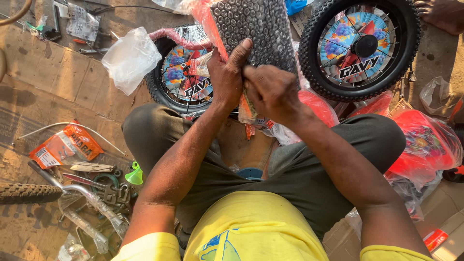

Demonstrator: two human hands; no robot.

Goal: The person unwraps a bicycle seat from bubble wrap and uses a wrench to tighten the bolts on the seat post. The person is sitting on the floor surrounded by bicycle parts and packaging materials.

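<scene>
1. Knees spread, I sit on the floor (58, 82) of flattened cardboard, yellow shirt and dark trousers nearest to me.
2. Left hand (226, 72) is closed round the bubble-wrapped part (253, 29), thumb pressed up against its wrap; the fingers hold it upright just above my lap.
3. Right hand (271, 92) is curled tight beside the left, its fingers pinching the orange plastic strip (247, 112) that hangs from the bottom of the wrapped part.
4. Beside my left knee lie one orange packet (65, 147), one green funnel-shaped piece (135, 175), one wrapped chrome tube (82, 198) and one knobbly tyre (26, 192) at the edge.
5. Beside my right knee sits one red plastic piece inside a clear bag (427, 145); I cannot tell what else the bag holds.
6. Behind my hands I count two small wheels: one wheel with a picture disc (360, 46), uncovered, to the right, and one wrapped wheel (183, 79), mostly hidden behind my left wrist.
7. One white plastic bag (129, 58) lies crumpled left of the wrapped wheel; its contents do not show.
8. Farthest off, one clear bag of small parts (82, 23) lies at the top left.
</scene>
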